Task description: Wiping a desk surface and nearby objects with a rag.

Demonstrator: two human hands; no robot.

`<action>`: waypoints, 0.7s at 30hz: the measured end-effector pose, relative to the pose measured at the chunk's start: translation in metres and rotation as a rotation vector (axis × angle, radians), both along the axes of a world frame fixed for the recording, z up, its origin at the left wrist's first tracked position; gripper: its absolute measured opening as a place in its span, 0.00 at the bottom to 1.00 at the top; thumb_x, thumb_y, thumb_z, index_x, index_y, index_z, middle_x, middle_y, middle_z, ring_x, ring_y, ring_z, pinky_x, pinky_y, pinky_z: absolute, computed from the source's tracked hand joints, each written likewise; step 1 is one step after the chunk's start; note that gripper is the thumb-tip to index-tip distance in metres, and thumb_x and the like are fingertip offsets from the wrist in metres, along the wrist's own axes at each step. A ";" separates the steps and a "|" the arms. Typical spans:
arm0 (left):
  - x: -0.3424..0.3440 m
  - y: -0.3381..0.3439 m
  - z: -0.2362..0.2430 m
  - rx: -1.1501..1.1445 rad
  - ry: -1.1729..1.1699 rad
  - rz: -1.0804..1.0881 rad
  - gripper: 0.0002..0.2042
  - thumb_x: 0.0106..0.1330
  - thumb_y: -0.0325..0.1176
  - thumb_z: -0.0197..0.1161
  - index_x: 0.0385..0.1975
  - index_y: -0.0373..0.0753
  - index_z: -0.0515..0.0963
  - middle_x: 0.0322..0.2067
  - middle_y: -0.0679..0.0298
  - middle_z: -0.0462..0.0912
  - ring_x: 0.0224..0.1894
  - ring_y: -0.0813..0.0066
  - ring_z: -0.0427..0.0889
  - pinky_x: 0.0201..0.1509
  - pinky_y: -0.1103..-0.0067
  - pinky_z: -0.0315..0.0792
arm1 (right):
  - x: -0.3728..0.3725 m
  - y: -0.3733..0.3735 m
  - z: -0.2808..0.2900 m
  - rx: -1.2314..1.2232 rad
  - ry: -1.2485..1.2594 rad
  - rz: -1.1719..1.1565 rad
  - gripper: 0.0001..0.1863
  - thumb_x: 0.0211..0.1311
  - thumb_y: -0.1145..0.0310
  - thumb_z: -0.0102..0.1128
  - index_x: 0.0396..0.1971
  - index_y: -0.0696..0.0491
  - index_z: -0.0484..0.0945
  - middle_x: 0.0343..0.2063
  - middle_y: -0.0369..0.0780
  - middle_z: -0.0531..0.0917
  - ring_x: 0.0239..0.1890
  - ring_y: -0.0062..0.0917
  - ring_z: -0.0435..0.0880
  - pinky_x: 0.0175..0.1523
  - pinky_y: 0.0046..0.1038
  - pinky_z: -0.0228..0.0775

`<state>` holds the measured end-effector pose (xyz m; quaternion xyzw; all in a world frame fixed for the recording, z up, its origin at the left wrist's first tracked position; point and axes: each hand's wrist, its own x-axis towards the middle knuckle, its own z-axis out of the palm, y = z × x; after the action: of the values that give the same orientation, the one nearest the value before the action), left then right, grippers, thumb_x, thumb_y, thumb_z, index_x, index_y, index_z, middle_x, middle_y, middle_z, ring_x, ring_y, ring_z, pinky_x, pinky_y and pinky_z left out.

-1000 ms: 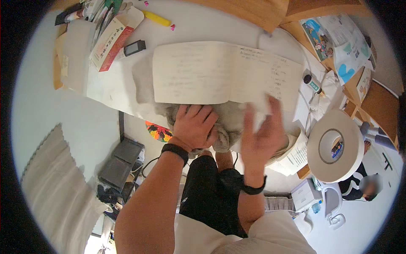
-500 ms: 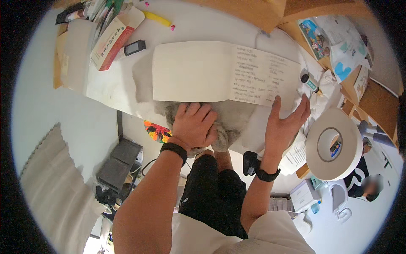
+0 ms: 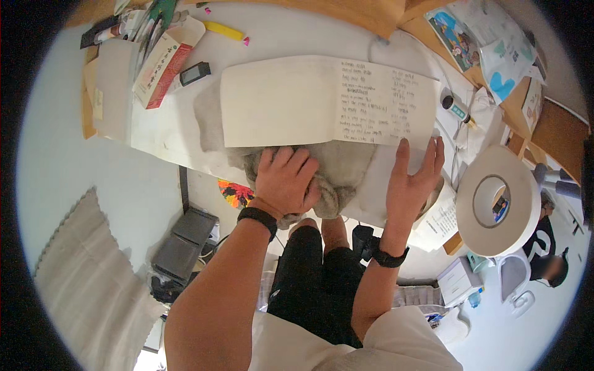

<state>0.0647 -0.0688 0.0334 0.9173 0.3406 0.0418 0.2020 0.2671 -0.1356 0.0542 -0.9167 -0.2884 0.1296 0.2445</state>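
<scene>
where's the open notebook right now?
Head view, upper middle: the notebook lies open on the desk, partly over a grey cloth, with the left hand just below its near edge and the right hand by its near right corner.

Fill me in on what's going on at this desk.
An open notebook lies on the white desk, handwriting on its right page. The person's left hand rests on bunched grey cloth below it. The right hand is open, fingertips by the notebook's lower right edge; contact is unclear.
</scene>
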 end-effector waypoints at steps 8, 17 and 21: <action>0.001 0.002 0.003 0.005 0.018 0.001 0.14 0.45 0.43 0.58 0.31 0.45 0.75 0.37 0.66 0.75 0.40 0.66 0.71 0.47 0.63 0.63 | -0.005 0.008 0.002 0.178 0.000 -0.058 0.18 0.59 0.70 0.61 0.48 0.61 0.73 0.52 0.52 0.73 0.55 0.43 0.72 0.59 0.40 0.62; -0.001 0.001 0.001 0.011 0.002 0.005 0.14 0.45 0.43 0.59 0.31 0.45 0.76 0.37 0.66 0.75 0.42 0.67 0.71 0.46 0.63 0.63 | -0.031 0.039 0.002 0.412 0.274 0.017 0.22 0.59 0.75 0.59 0.54 0.59 0.67 0.45 0.46 0.78 0.49 0.34 0.77 0.55 0.33 0.67; -0.001 0.001 0.000 0.004 -0.007 -0.006 0.15 0.44 0.43 0.59 0.31 0.45 0.76 0.37 0.66 0.75 0.43 0.66 0.71 0.47 0.63 0.63 | -0.042 0.047 0.002 0.652 0.461 -0.150 0.26 0.59 0.78 0.59 0.57 0.61 0.62 0.46 0.48 0.77 0.51 0.32 0.76 0.57 0.33 0.67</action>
<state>0.0641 -0.0681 0.0336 0.9185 0.3372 0.0449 0.2015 0.2252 -0.0887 0.0561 -0.7565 -0.1843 0.2154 0.5894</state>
